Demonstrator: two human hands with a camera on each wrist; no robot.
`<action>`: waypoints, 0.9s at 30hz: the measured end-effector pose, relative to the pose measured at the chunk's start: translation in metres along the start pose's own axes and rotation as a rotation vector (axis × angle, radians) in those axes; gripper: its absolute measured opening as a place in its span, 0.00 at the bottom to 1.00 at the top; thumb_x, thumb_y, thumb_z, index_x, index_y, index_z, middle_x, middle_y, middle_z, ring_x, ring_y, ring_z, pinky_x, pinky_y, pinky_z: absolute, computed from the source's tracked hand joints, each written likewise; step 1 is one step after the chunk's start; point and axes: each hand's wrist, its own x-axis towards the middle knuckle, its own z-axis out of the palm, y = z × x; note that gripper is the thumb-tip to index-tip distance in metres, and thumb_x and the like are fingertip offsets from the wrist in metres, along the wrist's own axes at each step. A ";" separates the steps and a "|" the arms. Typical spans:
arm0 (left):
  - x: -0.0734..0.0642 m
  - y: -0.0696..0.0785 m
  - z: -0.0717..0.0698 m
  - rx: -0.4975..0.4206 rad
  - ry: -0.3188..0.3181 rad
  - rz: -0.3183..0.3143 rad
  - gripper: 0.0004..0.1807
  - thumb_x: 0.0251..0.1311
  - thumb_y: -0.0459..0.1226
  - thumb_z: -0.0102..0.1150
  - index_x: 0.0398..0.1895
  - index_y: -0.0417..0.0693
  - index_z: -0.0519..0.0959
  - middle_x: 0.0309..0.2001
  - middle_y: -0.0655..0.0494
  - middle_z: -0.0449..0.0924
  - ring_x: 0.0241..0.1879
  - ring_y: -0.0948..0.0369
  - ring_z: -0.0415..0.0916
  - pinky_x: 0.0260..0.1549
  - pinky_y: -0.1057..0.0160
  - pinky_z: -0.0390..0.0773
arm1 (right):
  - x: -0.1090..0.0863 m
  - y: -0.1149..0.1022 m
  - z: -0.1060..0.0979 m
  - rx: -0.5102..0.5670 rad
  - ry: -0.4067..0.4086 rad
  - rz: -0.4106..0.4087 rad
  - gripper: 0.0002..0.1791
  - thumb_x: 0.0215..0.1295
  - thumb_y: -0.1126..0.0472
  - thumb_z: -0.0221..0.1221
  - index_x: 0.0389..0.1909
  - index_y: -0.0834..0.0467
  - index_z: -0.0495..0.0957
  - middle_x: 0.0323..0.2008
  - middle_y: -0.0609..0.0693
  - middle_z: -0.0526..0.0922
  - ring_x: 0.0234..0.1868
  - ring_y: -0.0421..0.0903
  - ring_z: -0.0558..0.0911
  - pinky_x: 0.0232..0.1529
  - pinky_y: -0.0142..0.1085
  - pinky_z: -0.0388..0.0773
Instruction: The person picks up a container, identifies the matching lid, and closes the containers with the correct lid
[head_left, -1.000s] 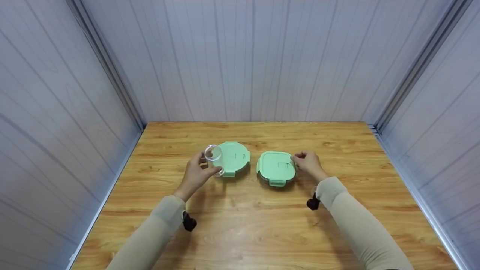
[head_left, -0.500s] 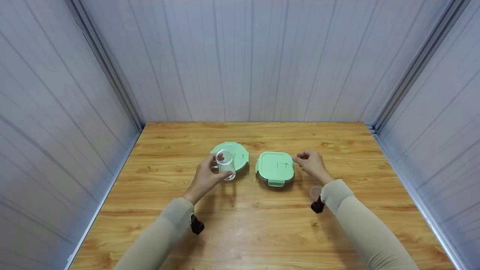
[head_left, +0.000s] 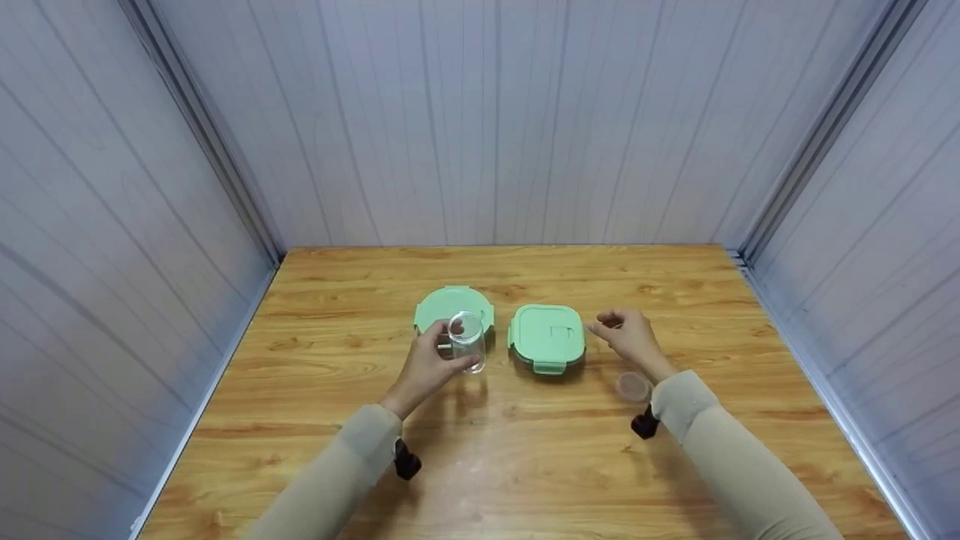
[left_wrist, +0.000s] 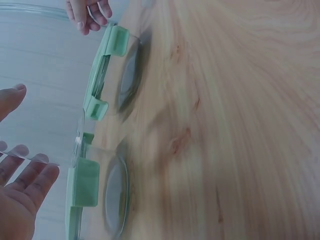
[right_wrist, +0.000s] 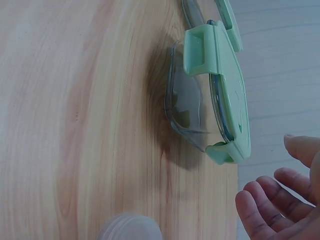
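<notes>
My left hand [head_left: 435,371] grips a clear, see-through jar [head_left: 468,343] between thumb and fingers, held above the table in front of a round glass food container [head_left: 450,301] with a green clip lid. In the left wrist view the jar [left_wrist: 45,125] is nearly invisible between thumb and fingers. Just right of a square food container [head_left: 547,334] with a green lid, my right hand [head_left: 634,337] holds nothing, its fingers loosely bent. In the right wrist view the hand [right_wrist: 285,200] is apart from the square container [right_wrist: 232,95].
A small translucent round lid [head_left: 633,386] lies on the wooden table [head_left: 517,465] near my right wrist. Pale panel walls [head_left: 480,120] enclose the table at the back and both sides. Each wrist carries a small black camera.
My left hand has carried the jar right and nearer to me, across the round container. My right hand has drawn slightly away from the square container, uncovering the translucent lid.
</notes>
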 end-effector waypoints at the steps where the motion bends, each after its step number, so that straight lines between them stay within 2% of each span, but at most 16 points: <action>1: 0.000 -0.001 0.002 0.008 -0.002 0.002 0.30 0.57 0.32 0.82 0.61 0.36 0.79 0.57 0.38 0.84 0.57 0.45 0.84 0.55 0.52 0.89 | -0.001 0.001 -0.001 0.003 0.003 0.000 0.24 0.79 0.55 0.64 0.63 0.70 0.80 0.56 0.66 0.85 0.54 0.55 0.84 0.46 0.35 0.86; 5: -0.002 -0.002 0.012 0.026 -0.022 0.008 0.30 0.59 0.33 0.82 0.62 0.37 0.79 0.58 0.39 0.85 0.58 0.46 0.83 0.59 0.46 0.86 | -0.004 0.006 -0.002 -0.011 0.022 -0.017 0.21 0.77 0.58 0.66 0.59 0.70 0.83 0.52 0.66 0.87 0.51 0.55 0.85 0.43 0.34 0.84; 8: -0.003 -0.002 0.018 0.022 -0.047 0.011 0.31 0.59 0.34 0.81 0.64 0.37 0.79 0.58 0.40 0.86 0.58 0.48 0.83 0.60 0.47 0.84 | -0.007 0.009 -0.003 -0.025 0.033 -0.029 0.19 0.77 0.58 0.67 0.57 0.69 0.84 0.50 0.64 0.87 0.50 0.54 0.85 0.42 0.32 0.82; 13: -0.004 -0.004 0.030 0.004 -0.080 0.030 0.32 0.59 0.35 0.82 0.64 0.35 0.79 0.57 0.39 0.86 0.56 0.51 0.82 0.59 0.50 0.84 | -0.013 0.015 -0.005 -0.019 0.043 -0.046 0.19 0.76 0.59 0.67 0.59 0.69 0.83 0.48 0.60 0.87 0.48 0.51 0.84 0.43 0.28 0.80; 17: -0.006 -0.004 0.038 -0.013 -0.108 0.006 0.31 0.58 0.34 0.82 0.64 0.37 0.79 0.56 0.41 0.86 0.55 0.53 0.82 0.60 0.47 0.84 | -0.017 0.022 -0.005 -0.032 0.044 -0.075 0.20 0.75 0.61 0.68 0.61 0.70 0.83 0.47 0.60 0.87 0.45 0.48 0.83 0.43 0.28 0.79; 21: -0.009 -0.004 0.045 -0.002 -0.132 -0.021 0.31 0.58 0.34 0.82 0.64 0.39 0.79 0.56 0.44 0.86 0.56 0.52 0.83 0.62 0.47 0.85 | -0.020 0.027 -0.006 -0.050 0.006 -0.115 0.22 0.74 0.62 0.69 0.63 0.70 0.82 0.49 0.65 0.87 0.46 0.47 0.82 0.45 0.29 0.79; 27: -0.011 -0.006 0.055 0.019 -0.163 -0.002 0.33 0.57 0.34 0.81 0.66 0.36 0.78 0.58 0.41 0.85 0.59 0.49 0.82 0.63 0.46 0.84 | -0.022 0.034 -0.010 -0.076 -0.067 -0.178 0.25 0.71 0.64 0.71 0.65 0.71 0.81 0.52 0.70 0.84 0.48 0.55 0.83 0.46 0.33 0.80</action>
